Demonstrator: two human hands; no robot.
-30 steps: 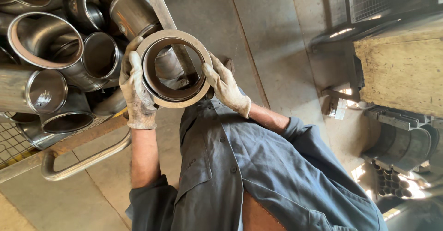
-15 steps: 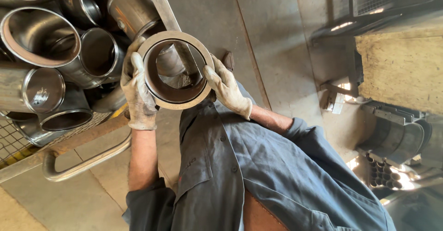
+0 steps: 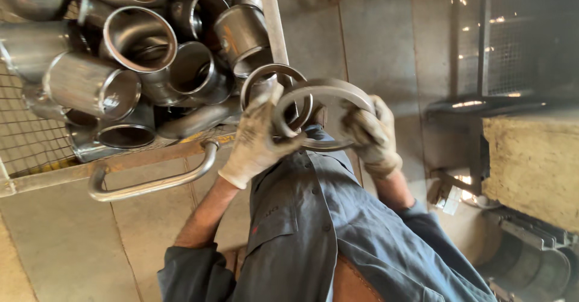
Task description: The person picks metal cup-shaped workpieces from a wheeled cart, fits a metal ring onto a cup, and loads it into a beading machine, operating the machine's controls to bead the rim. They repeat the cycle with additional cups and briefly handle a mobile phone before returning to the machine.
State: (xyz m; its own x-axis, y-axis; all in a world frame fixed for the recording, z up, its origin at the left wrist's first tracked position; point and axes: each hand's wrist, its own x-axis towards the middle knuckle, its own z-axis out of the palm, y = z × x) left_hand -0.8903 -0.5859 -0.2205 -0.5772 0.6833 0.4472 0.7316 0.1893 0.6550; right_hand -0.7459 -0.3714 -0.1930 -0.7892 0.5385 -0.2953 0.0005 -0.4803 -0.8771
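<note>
A wire-mesh trolley cage (image 3: 30,139) with a curved steel push handle (image 3: 154,184) fills the upper left, heaped with short grey steel pipe sections (image 3: 120,54) that lie on their sides with their open ends facing the camera. Below and to the right of it is the person's blue-grey work shirt (image 3: 325,235), sleeves pushed up at the elbows, over a bare concrete floor (image 3: 66,241). At the right edge stands a rough tan block (image 3: 531,169) with dark metal machinery beneath it. Held up in front of the shirt collar, just beside the trolley's near corner, is a short grey steel pipe ring with a flanged rim (image 3: 322,115), tilted so that its opening is seen at a slant. The left hand (image 3: 256,139), in a dirty white work glove, grips the ring's left rim with fingers curled and closed over the edge. The right hand (image 3: 371,136), gloved alike, clamps the right rim, its fingers wrapped round the metal.
</note>
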